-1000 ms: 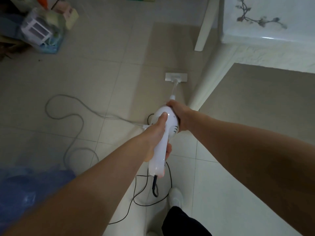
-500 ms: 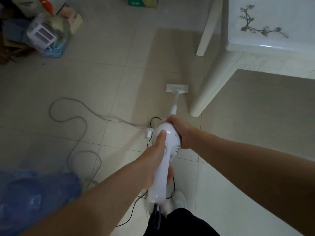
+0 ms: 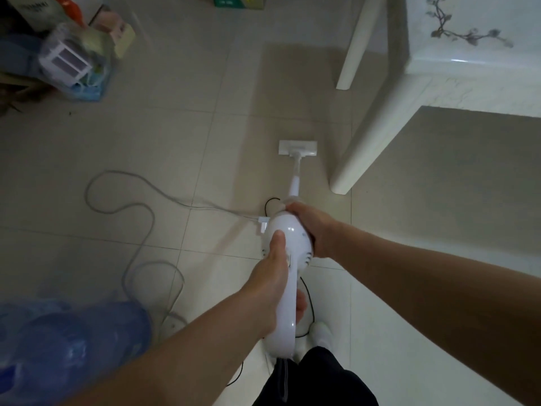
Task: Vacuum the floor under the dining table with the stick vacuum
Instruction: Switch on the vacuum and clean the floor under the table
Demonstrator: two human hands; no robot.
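Pale tiled floor (image 3: 175, 127) fills my feed. The left hand (image 3: 272, 285) grips the stick vacuum (image 3: 288, 230) handle. The right hand (image 3: 314, 227) clasps its body (floor head (image 3: 297, 148) sits just left of the near table leg (image 3: 360, 148)).

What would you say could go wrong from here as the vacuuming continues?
1. The floor head sits close beside the table leg; a sideways sweep may knock it.
2. The grey cable lies in loops on the left, and the black cord curls by the shoe: either might snag or trip the person.
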